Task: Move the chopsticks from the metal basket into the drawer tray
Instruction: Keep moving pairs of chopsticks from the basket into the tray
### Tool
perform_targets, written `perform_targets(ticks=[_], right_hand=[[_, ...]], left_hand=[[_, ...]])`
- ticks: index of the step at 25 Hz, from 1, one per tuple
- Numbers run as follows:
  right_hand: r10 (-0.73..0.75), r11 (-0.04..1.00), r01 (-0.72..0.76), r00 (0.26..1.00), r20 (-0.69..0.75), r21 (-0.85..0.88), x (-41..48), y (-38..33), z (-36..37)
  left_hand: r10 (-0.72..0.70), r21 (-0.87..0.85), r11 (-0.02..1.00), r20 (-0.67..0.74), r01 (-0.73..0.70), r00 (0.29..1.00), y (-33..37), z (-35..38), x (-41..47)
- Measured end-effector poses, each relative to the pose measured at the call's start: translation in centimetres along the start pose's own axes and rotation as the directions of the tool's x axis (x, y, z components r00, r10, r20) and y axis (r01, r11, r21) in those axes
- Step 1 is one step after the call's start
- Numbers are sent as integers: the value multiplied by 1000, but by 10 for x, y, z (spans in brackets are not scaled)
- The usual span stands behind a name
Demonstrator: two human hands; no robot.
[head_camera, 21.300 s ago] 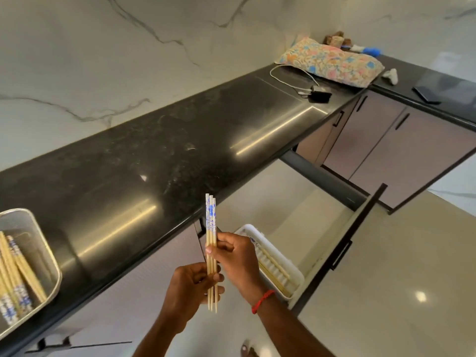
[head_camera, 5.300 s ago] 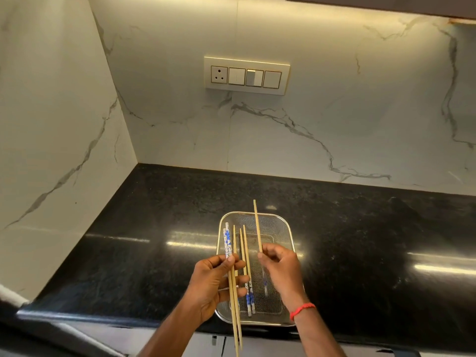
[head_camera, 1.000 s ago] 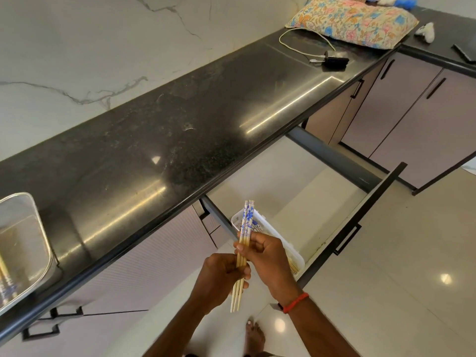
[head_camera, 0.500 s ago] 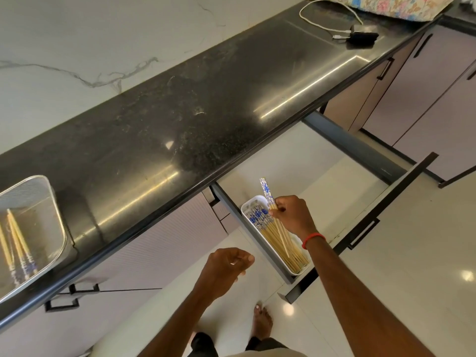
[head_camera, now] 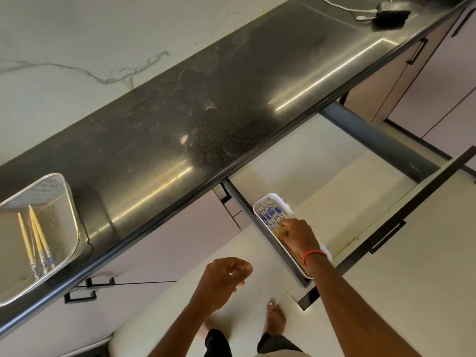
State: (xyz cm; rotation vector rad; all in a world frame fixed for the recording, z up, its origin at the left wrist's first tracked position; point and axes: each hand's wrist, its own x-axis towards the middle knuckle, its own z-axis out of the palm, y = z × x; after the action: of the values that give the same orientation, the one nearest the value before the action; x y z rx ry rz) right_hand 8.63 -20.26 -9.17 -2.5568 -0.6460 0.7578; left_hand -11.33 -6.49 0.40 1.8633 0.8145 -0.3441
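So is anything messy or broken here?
Nothing looks broken or spilled. A few chopsticks lie at uneven angles in the metal basket, not yet moved. The others lie lined up in the white tray, where the right hand rests.

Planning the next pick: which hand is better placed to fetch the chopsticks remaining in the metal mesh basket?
Probably left: left hand empty, nearer the silver mesh basket; right hand is inside the white plastic tray.

Glossy black speckled stone counter [head_camera: 180, 119], fine metal mesh basket [head_camera: 51, 186], smooth white plastic tray [head_camera: 268, 198], wooden chopsticks [head_camera: 36, 228].
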Motion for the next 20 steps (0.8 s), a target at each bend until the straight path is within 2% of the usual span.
perform_targets(ticks=[4, 10, 13, 15, 20], right_hand=[[-17, 993, 13, 1000, -26, -115, -9, 5, 12], [-26, 984, 25, 1000, -3, -177, -12, 5, 12], [-10, 991, 15, 999, 42, -136, -8, 5, 11], [1, 996, 2, 1000, 24, -94, -7, 5, 7], [-38, 992, 53, 990, -137, 111, -16, -17, -4]], left_hand=[[-5, 13, 1000, 4, 5, 1000, 0, 0, 2], [-3, 36, 999, 18, 2, 1000, 2, 2, 7], [15, 35, 999, 19, -16, 1000, 3, -2, 8], [27, 34, 999, 17, -28, 999, 2, -5, 9], [73, 31, 997, 14, -73, 997, 7, -16, 14]])
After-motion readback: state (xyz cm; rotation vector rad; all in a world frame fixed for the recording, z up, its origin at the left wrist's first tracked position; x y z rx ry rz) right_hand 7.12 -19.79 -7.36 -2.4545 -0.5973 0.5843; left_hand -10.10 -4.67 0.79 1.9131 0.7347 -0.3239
